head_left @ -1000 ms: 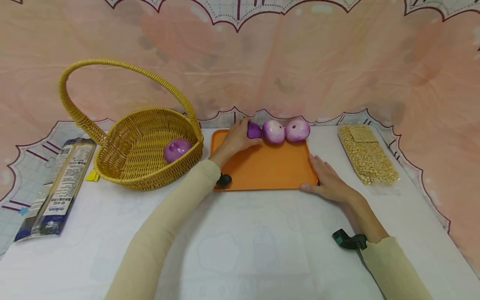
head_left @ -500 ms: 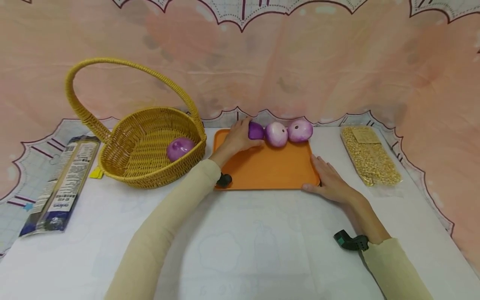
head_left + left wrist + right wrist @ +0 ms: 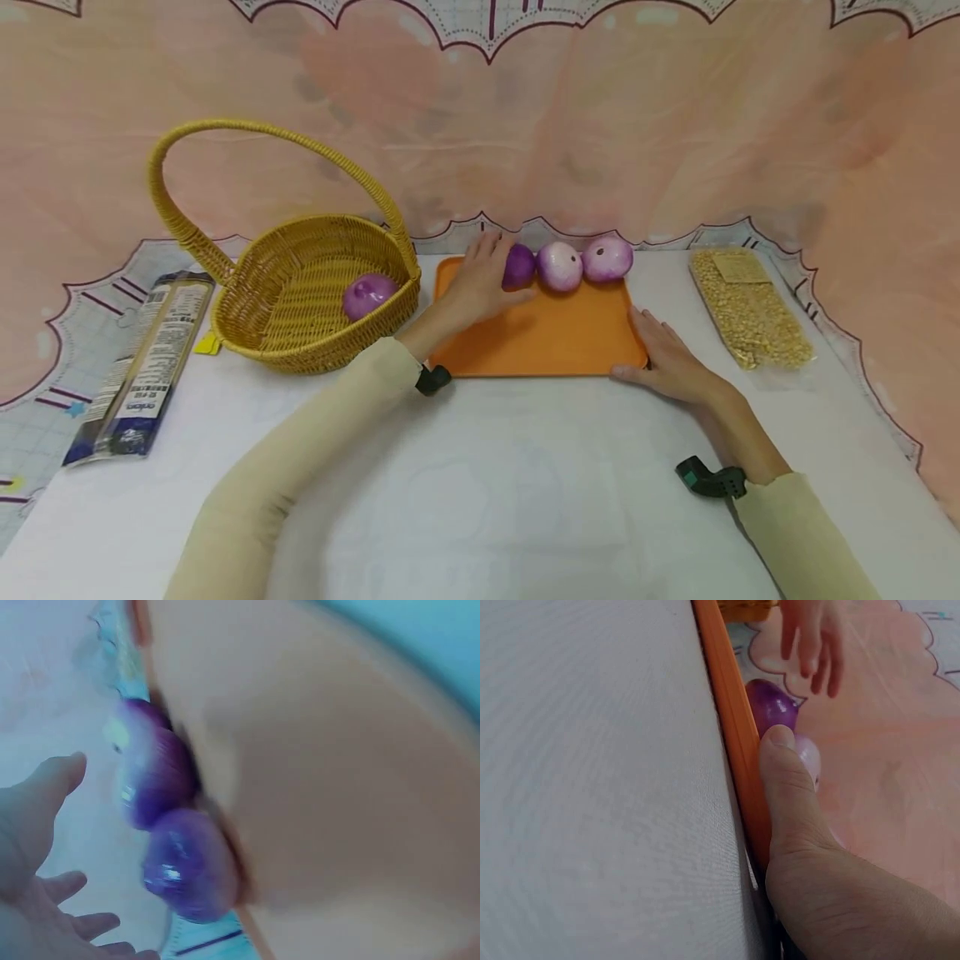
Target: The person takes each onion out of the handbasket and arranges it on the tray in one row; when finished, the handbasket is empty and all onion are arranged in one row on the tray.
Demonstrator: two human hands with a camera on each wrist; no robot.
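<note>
Three purple onions stand in a row along the back of an orange tray (image 3: 555,342): a dark one (image 3: 520,267) at the left, a paler one (image 3: 559,267) in the middle, another (image 3: 608,259) at the right. My left hand (image 3: 480,287) is beside the dark onion, covering part of it in the head view. In the left wrist view, its spread fingers (image 3: 96,924) show a gap to the onions. My right hand (image 3: 670,358) lies at the tray's right edge, fingers straight and thumb (image 3: 786,776) along the rim.
Left of the tray stands a yellow wicker basket (image 3: 315,357) with a tall handle and one purple onion (image 3: 370,296) inside. A long printed packet (image 3: 146,367) lies farther left. At the right lies a clear bag of yellow kernels (image 3: 750,308). A cloth backdrop (image 3: 480,142) hangs behind.
My left hand has let go of the dark onion, its fingers opening and drawing slightly away. The right hand keeps its place at the tray edge. The head view has shifted slightly.
</note>
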